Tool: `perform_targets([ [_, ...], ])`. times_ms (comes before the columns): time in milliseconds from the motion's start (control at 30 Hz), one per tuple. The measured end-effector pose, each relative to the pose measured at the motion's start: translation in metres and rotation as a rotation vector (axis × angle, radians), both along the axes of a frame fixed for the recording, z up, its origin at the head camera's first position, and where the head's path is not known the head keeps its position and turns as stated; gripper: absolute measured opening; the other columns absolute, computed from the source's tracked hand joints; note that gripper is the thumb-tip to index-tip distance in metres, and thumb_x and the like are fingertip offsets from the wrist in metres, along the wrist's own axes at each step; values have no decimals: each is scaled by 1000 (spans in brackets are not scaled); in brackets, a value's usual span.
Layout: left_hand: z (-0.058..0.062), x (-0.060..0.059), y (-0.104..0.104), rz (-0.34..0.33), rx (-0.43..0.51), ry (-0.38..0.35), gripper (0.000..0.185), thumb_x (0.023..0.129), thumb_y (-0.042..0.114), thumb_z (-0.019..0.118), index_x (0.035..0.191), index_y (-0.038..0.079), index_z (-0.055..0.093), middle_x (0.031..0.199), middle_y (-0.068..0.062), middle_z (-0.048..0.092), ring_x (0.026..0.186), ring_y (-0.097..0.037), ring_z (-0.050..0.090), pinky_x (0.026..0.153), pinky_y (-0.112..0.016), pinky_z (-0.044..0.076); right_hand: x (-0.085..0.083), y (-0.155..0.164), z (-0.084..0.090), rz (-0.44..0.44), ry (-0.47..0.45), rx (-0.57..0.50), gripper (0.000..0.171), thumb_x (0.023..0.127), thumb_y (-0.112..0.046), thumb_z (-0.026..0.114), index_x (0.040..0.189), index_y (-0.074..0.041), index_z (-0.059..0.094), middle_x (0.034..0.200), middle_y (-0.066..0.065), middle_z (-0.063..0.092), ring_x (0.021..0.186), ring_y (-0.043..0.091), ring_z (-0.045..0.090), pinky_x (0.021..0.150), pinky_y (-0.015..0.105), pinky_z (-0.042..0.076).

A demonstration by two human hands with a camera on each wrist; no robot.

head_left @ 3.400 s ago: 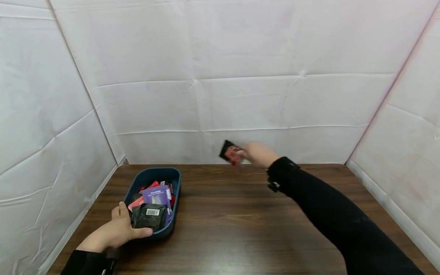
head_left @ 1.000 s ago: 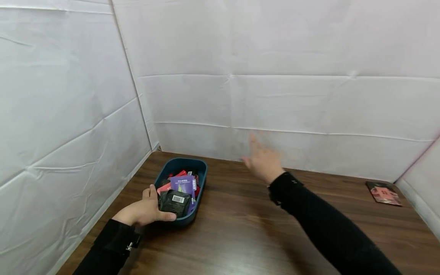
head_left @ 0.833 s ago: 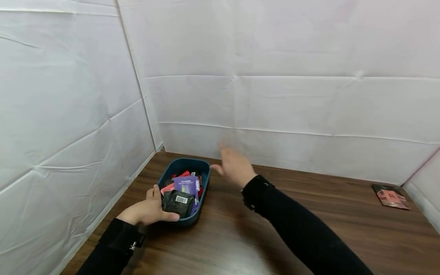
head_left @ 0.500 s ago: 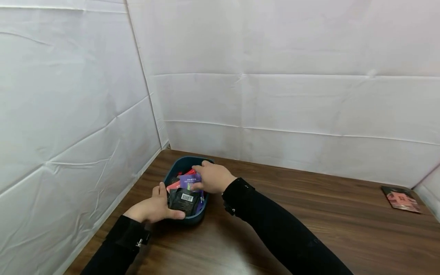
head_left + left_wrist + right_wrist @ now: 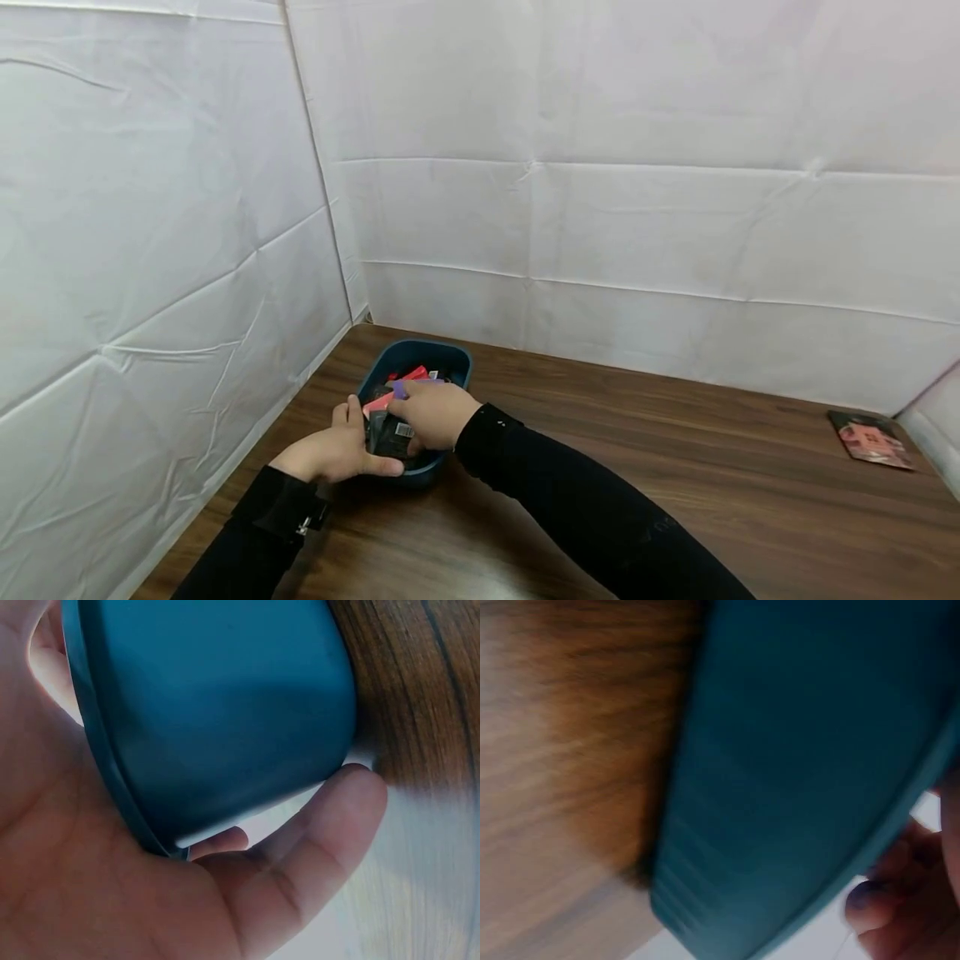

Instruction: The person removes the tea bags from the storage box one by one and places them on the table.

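Observation:
A dark teal plastic bin [image 5: 457, 354] full of small flat packets stands on the table in the head view. My left hand [image 5: 330, 454] holds its near left corner; the left wrist view shows the fingers curled around the bin wall [image 5: 225, 727]. My right hand [image 5: 435, 412] reaches in over the right side, its fingers among the packets. A purple packet [image 5: 399, 389] shows partly past these fingers. A black packet with a barcode [image 5: 392, 437] lies by the thumb, and a red packet [image 5: 415, 373] lies farther back. Whether the right fingers pinch a packet is hidden.
One black-and-pink packet [image 5: 872, 439] lies flat at the far right of the brown wooden table [image 5: 637, 433]. White sheet walls [image 5: 600, 225] close off the back and both sides.
My right hand carried the black-and-pink packet, which now lies at the far right, then came back left and down into the bin. My left hand stays on the bin; the view turned left, then steadied.

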State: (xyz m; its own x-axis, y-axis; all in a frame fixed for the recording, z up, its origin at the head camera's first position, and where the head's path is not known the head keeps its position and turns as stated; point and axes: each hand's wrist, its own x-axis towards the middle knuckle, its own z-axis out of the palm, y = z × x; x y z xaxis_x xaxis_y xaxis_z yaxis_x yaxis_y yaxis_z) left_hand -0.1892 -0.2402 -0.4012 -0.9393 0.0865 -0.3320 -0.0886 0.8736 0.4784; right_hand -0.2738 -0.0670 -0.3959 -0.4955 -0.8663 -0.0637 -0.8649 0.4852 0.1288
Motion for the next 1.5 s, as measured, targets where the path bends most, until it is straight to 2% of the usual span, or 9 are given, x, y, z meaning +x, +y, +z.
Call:
perform_targets([
  [200, 0, 4, -8, 14, 9, -34, 140, 79, 67, 72, 145, -19, -16, 151, -44, -4, 124, -56, 39, 94, -57, 43, 5, -2, 1, 131, 93, -23, 28, 93, -40, 72, 115, -22, 71, 104, -10, 67, 92, 4, 58, 84, 23, 49],
  [433, -1, 4, -10, 31, 38, -47, 141, 78, 67, 74, 145, -19, -17, 150, -44, -6, 130, -60, 28, 99, -61, 38, 6, 20, 31, 67, 62, -1, 12, 97, -27, 68, 106, -21, 74, 97, -7, 69, 89, 7, 62, 77, 24, 51],
  [567, -3, 6, -11, 45, 47, -55, 142, 77, 66, 75, 145, -19, -16, 150, -44, -5, 127, -58, 31, 100, -63, 36, -6, 59, 47, 30, 51, -155, 3, 97, -17, 68, 96, -16, 71, 89, -4, 67, 81, 12, 62, 71, 27, 52],
  [733, -2, 9, -15, 49, 40, -43, 143, 76, 66, 76, 144, -21, -15, 148, -45, -2, 119, -54, 36, 99, -63, 37, -39, 130, 52, -45, -6, -379, 19, 100, -13, 62, 82, -12, 59, 73, -4, 58, 66, 15, 57, 62, 32, 49],
  [800, -1, 9, -16, 50, 36, -41, 143, 77, 66, 75, 144, -21, -15, 147, -44, -2, 119, -55, 36, 100, -63, 37, -54, 162, 49, -83, 22, -436, 21, 101, -12, 59, 80, -11, 56, 69, -3, 54, 63, 18, 56, 61, 36, 49],
  [933, -1, 8, -17, 57, 29, -48, 144, 76, 67, 76, 144, -21, -15, 146, -44, 0, 115, -54, 39, 100, -63, 37, -75, 227, 43, -219, 36, -515, 21, 102, -13, 57, 82, -8, 58, 67, -1, 52, 62, 22, 54, 63, 44, 47],
  [1133, -2, 4, -19, 45, 23, -51, 143, 77, 67, 75, 144, -21, -16, 146, -45, -2, 119, -56, 36, 100, -64, 35, -94, 332, 25, -488, -105, -617, 32, 109, -22, 46, 81, -7, 55, 68, 3, 51, 59, 21, 44, 62, 41, 37],
  [1333, 0, 1, -22, 36, 11, -43, 143, 76, 67, 75, 143, -23, -15, 145, -46, -1, 117, -57, 35, 99, -65, 35, -94, 429, -6, -760, -230, -698, 50, 109, -42, 34, 89, -3, 56, 76, 10, 52, 62, 26, 43, 58, 40, 35],
  [1500, -2, -3, -25, 33, 0, -52, 144, 76, 68, 74, 143, -23, -14, 144, -47, -1, 117, -58, 34, 99, -66, 35, -84, 481, -27, -900, -237, -709, 59, 108, -50, 31, 88, -1, 57, 73, 9, 53, 60, 26, 42, 56, 38, 33],
])
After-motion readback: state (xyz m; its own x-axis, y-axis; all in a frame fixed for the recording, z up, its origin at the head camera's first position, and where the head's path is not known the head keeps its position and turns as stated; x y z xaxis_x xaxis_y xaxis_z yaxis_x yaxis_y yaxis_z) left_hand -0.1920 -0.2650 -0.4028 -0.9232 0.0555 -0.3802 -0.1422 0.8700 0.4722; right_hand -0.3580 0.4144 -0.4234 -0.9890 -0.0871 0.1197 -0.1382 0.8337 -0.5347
